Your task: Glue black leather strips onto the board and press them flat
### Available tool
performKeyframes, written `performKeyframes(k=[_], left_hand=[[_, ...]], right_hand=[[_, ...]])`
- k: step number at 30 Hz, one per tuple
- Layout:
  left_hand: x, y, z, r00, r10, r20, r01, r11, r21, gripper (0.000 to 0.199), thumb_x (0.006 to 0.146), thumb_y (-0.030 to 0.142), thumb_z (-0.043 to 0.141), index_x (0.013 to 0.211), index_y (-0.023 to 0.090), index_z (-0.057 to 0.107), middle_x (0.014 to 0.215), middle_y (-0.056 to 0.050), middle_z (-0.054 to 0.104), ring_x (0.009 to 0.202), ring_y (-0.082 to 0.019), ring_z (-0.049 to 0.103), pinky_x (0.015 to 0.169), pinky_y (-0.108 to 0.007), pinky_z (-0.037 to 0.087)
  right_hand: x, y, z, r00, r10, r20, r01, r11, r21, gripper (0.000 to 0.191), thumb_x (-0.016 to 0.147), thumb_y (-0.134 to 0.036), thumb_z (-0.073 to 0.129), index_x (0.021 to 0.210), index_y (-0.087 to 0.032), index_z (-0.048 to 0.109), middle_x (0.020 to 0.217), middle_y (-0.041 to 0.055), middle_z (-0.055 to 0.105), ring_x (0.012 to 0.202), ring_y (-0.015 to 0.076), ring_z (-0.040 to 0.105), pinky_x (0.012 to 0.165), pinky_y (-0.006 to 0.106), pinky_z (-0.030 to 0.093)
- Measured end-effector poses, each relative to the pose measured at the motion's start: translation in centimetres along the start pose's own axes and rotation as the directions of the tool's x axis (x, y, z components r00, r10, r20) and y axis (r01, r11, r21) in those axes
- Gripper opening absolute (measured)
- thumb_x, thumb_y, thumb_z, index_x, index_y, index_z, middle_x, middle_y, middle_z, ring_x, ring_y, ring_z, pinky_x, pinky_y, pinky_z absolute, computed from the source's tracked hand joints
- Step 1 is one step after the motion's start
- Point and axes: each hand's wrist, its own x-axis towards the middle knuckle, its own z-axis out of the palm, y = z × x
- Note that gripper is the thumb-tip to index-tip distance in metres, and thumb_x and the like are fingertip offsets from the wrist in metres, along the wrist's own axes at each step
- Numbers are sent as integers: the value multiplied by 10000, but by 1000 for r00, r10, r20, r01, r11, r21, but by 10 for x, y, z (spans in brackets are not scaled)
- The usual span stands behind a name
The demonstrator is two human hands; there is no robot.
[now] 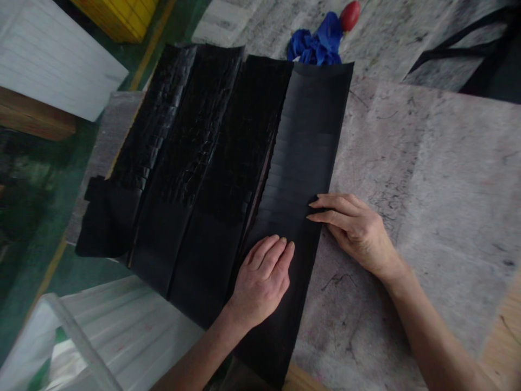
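Note:
Several long black strips of sheet material lie side by side, overlapping, at the middle of the view. My left hand lies flat on the rightmost black strip, its fingers stretched out near the strip's left edge. My right hand is at the right edge of that same strip, with two fingertips on top; the thumb tip is hidden, seemingly under the edge. This strip is matt, with faint cross ridges. The neighbouring black strips look glossy and wrinkled in their upper parts and matt lower down.
A grey, stained cloth-like cover spreads over the table. Beyond the strips lie a crumpled blue thing and a red rounded object. A black strapped item is at upper right. A white bin, a yellow crate and a white box stand left.

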Motion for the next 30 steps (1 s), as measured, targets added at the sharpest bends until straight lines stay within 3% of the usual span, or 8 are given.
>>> performKeyframes(k=[30], left_hand=[[1, -1, 0, 1000, -1, 6, 1, 1000, 1, 434, 938, 83, 557, 1371, 86, 583, 1288, -129, 663, 1304, -269, 560, 1125, -443, 515]], right_hand=[[0, 0, 0, 1000, 9, -1, -9, 1000, 8, 295, 980, -71, 517, 1116, -249, 708, 1240, 59, 704, 1233, 234, 618, 1023, 439, 527]])
